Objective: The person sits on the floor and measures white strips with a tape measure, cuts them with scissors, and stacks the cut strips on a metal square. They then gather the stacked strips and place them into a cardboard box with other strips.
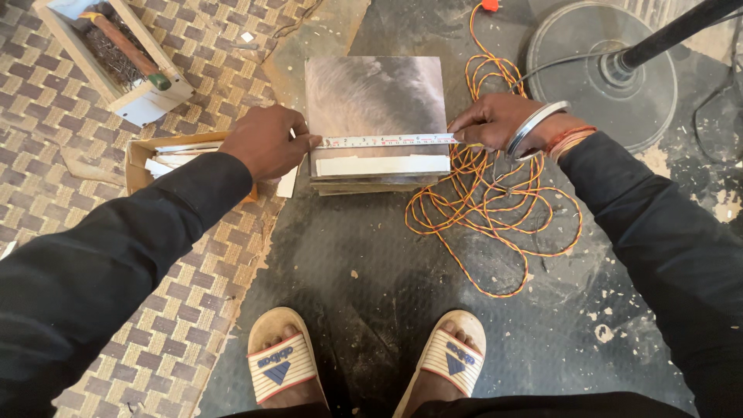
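A stack of grey metal sheets (375,97) lies on the dark floor in front of me. A measuring tape (387,141) is stretched across the stack near its front edge. My left hand (267,142) pinches the tape at the stack's left side. My right hand (495,120), with a metal bangle and threads at the wrist, holds the tape's other end at the right side. A white strip (383,165) lies on the stack just below the tape.
A tangled orange twisted cable (495,201) lies right of the stack. A round fan base (600,73) with a black pole stands at upper right. A cardboard box (143,159) with white strips and a wooden toolbox (116,50) sit on the woven mat at left. My sandalled feet (368,364) are below.
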{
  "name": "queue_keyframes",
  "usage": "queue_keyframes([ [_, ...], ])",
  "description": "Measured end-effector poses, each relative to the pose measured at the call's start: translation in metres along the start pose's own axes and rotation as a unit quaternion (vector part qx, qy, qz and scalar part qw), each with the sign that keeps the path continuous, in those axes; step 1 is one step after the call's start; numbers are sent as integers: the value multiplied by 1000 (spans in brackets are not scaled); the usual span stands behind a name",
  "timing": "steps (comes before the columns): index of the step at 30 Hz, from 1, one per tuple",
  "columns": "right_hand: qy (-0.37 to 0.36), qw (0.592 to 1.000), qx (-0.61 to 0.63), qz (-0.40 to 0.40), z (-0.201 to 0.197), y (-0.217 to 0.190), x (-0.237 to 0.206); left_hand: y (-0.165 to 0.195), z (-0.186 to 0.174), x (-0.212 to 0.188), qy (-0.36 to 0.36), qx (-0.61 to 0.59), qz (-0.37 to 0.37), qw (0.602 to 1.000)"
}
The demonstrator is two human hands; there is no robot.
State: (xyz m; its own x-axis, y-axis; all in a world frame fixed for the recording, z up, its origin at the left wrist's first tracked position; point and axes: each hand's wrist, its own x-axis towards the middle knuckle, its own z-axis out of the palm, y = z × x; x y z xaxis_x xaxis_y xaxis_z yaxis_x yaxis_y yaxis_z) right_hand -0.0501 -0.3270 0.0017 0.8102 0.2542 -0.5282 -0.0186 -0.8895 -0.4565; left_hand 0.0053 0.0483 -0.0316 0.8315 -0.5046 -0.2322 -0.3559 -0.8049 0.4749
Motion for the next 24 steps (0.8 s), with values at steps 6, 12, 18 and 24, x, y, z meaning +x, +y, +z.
queue_keyframes([
  [6,24,999,-27,-31,1,3,1,4,-3,-3,-22,2,-21,1000],
  [12,23,998,-19,-56,1,6,-1,11,-10,-7,-49,-76,-63,994],
  [18,4,999,-13,-37,-2,10,4,10,-9,-9,-69,-141,-107,982],
  [24,-10,998,9,-57,-8,19,6,10,-8,-5,-80,-115,-104,985],
])
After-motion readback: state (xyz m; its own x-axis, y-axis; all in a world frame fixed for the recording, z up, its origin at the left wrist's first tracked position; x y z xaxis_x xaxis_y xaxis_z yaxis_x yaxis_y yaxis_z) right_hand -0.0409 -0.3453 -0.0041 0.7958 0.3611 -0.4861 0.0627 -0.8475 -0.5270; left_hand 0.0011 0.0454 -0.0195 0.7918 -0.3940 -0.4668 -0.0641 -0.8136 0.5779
